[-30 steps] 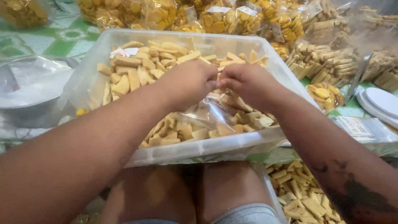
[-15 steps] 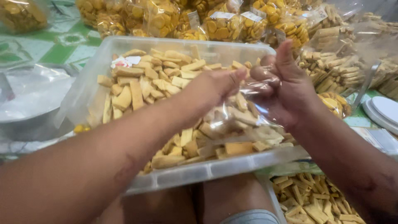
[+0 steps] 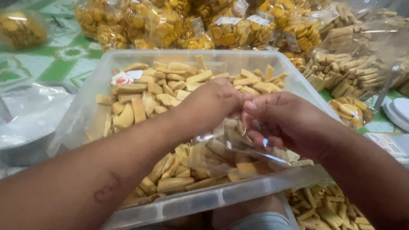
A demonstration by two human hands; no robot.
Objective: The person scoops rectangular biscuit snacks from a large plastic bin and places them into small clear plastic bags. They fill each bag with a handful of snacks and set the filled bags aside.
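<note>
Head view looks down on a clear plastic tub (image 3: 106,81) full of pale yellow biscuit sticks (image 3: 170,89), held across the person's lap. Over the middle of the tub both hands meet at the top of a small clear bag (image 3: 238,149), which hangs partly filled with the same sticks just above those lying in the tub.

The left hand (image 3: 211,106) is curled over the bag's mouth, its fingers closed on the gathered plastic. The right hand (image 3: 289,123) pinches the same neck from the other side – thumb on top, fingers (image 3: 260,138) bent under the film. How tightly each grip is closed cannot be told exactly, because the plastic is clear and the knuckles hide the tips.

The step seems to be the closing of the bag's neck. For a good result the plastic should be gathered evenly and kept taut between the two hands, so that no stick is caught in the fold (a caught one would likely break or let the neck gape). The bag is best kept over the tub – anything that slips out then falls back among the sticks.

Behind the tub, sealed bags of round yellow crackers (image 3: 230,32) are piled up.
</note>
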